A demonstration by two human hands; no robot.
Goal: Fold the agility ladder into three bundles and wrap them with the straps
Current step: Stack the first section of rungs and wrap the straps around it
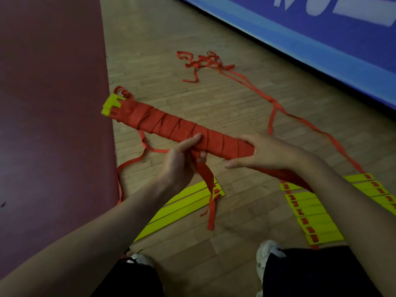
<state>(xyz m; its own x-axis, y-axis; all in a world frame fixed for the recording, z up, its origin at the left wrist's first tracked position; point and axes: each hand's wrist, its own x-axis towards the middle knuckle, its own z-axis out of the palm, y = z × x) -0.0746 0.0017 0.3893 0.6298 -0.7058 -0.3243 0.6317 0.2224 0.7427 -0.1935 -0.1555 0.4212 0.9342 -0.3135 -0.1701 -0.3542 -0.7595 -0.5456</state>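
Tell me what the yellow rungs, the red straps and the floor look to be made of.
Yellow rungs: likely rigid plastic, flat, even colour, slight sheen. Red straps: woven fabric webbing by the look, matte; they curl and twist limply. Floor: wood, in short staggered planks with visible grain, lightly glossy.

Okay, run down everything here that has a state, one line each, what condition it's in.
Wrapped bundle: bound in red strap, yellow end exposed, held above the floor.
Left hand: gripping bundle and strap.
Right hand: closed on the bundle's near end.
Flat rungs: stacked, unwrapped.
Fanned rungs: spread, unwrapped.
Loose strap: tangled on floor.
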